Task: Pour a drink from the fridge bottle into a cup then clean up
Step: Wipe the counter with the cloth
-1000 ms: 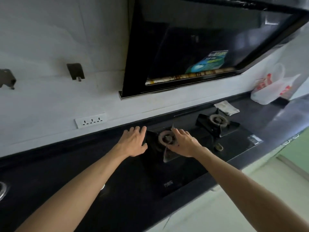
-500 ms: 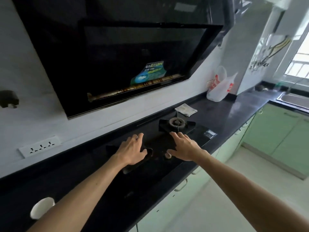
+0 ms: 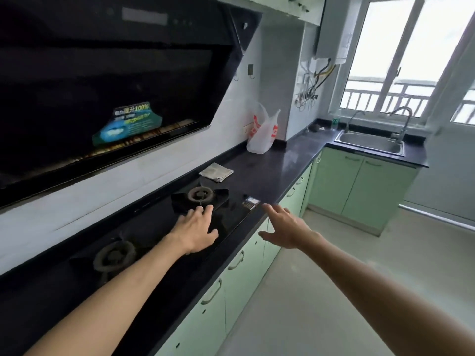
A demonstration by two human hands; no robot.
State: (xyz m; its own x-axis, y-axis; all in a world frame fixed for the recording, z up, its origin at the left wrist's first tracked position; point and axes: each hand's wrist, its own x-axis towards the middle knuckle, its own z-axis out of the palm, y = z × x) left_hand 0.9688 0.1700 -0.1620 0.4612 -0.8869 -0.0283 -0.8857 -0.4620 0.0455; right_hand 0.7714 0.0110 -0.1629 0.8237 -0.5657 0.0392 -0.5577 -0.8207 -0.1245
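No bottle, fridge or cup shows in the head view at this moment. My left hand (image 3: pixel 196 231) hovers palm down over the black glass hob (image 3: pixel 159 227), fingers spread, just in front of the right burner (image 3: pixel 200 194). My right hand (image 3: pixel 285 227) is stretched out past the counter's front edge, over the green cabinet fronts, fingers apart and holding nothing. Both forearms reach in from the bottom of the view.
A black range hood (image 3: pixel 108 80) hangs over the hob. A folded grey cloth (image 3: pixel 216 171) and a white plastic bag (image 3: pixel 262 133) lie on the dark counter (image 3: pixel 290 160). A steel sink (image 3: pixel 370 142) with taps sits under the window. Pale floor lies to the right.
The view has swung to the right, losing the white cup at the left and bringing in the sink and window. My right hand has left the hob and now hangs beyond the counter edge.
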